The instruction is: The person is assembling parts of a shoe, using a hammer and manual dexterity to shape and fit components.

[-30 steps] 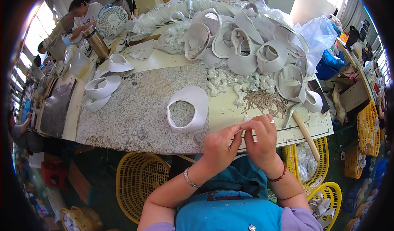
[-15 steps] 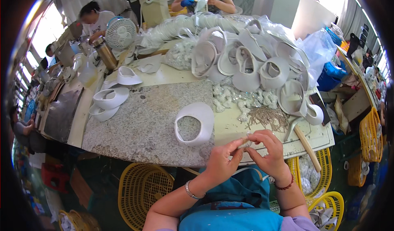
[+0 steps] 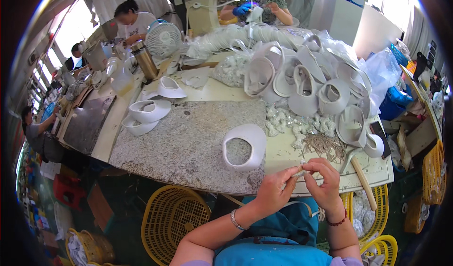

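Over the table's front edge, both hands meet fingertip to fingertip. My left hand (image 3: 274, 189) and my right hand (image 3: 324, 180) pinch a small whitish, sparkly piece (image 3: 300, 170) between thumbs and fingers; the fingers cover much of it. Just left of them a single white shoe upper (image 3: 257, 148) lies on the speckled grey mat (image 3: 188, 143). Beyond my fingers are thin brown strips (image 3: 324, 146) in a loose pile and several glittery white trim pieces (image 3: 278, 120). To the right lies a hammer with a wooden handle (image 3: 364, 185).
A big heap of white uppers (image 3: 304, 93) covers the table's far right. More uppers (image 3: 150, 111) sit at left, near a metal flask (image 3: 144, 60) and a fan (image 3: 163, 40). Yellow baskets (image 3: 153, 214) stand below the edge. Other people work behind and at far left.
The whole view has swung a little left, so the table appears shifted right. Both hands still pinch the small sparkly piece together. The upper on the mat keeps its place.
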The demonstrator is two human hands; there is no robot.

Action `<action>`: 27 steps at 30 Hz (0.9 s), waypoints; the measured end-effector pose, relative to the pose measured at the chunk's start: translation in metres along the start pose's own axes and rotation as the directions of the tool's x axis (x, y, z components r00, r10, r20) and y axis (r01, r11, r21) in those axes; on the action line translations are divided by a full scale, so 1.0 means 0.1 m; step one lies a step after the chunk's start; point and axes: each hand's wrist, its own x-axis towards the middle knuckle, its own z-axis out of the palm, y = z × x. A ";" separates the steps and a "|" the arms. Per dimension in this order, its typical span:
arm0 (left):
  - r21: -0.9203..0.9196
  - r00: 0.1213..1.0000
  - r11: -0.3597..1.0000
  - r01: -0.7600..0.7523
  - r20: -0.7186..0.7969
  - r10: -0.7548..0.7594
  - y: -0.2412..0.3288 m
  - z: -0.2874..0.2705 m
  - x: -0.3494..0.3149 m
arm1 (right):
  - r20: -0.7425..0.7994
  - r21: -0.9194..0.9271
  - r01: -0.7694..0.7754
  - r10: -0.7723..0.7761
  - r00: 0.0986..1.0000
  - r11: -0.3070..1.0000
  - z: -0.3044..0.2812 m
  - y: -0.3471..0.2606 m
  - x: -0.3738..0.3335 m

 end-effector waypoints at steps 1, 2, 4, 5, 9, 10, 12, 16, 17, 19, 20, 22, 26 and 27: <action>-0.014 1.000 1.000 0.009 0.013 -0.009 -0.01 -0.01 0.00 | -0.003 -0.010 -0.018 0.018 1.000 1.000 0.01 0.00 0.04; 0.005 0.999 0.999 0.039 0.008 -0.039 0.02 -0.04 0.01 | -0.002 -0.014 0.015 -0.015 1.000 1.000 0.02 0.00 0.07; 0.003 0.996 0.996 0.087 0.023 -0.087 0.02 -0.06 0.02 | 0.001 -0.033 0.017 -0.017 1.000 0.999 0.03 0.02 0.11; 0.033 0.999 0.998 0.049 0.007 -0.049 0.00 -0.08 0.04 | 0.005 0.025 0.000 0.000 1.000 1.000 0.03 0.02 0.14; 0.066 0.998 0.996 0.063 -0.005 -0.063 0.02 -0.05 0.01 | 0.011 0.165 -0.071 0.071 0.997 0.984 0.05 0.04 0.10; 0.065 0.998 0.996 0.065 0.000 -0.065 0.00 -0.04 0.00 | 0.008 0.161 -0.081 0.081 0.997 0.984 0.06 0.04 0.10; 0.066 0.998 0.997 0.039 -0.045 -0.036 -0.04 -0.01 -0.04 | 0.031 0.222 -0.130 0.126 0.991 0.966 0.05 0.08 0.07; -0.083 0.979 0.976 0.203 -0.019 -0.205 0.04 0.04 -0.06 | 0.086 0.558 -0.375 0.398 0.913 0.741 0.12 0.12 -0.04; -0.283 0.964 0.929 0.241 -0.043 -0.263 0.03 0.08 -0.06 | 0.089 0.560 -0.374 0.395 0.914 0.739 0.15 0.11 -0.05; -0.470 0.945 0.844 0.258 -0.058 -0.321 0.02 0.11 -0.06 | -0.010 0.383 -0.246 0.271 0.963 0.891 0.21 0.09 -0.08; -0.476 0.952 0.844 0.248 -0.040 -0.302 0.03 0.11 -0.06 | -0.010 0.384 -0.269 0.295 0.955 0.883 0.23 0.10 -0.10; -0.482 0.959 0.844 0.237 -0.021 -0.282 0.04 0.10 -0.07 | -0.002 0.496 -0.313 0.362 0.932 0.810 0.29 0.13 -0.15; -0.264 0.965 0.929 0.260 0.044 -0.258 0.05 -0.01 -0.03 | 0.091 0.730 -0.408 0.514 0.853 0.548 0.31 0.10 -0.09; -0.133 0.969 0.960 0.245 0.069 -0.238 0.08 -0.06 0.00 | 0.091 0.733 -0.404 0.510 0.855 0.547 0.31 0.10 -0.09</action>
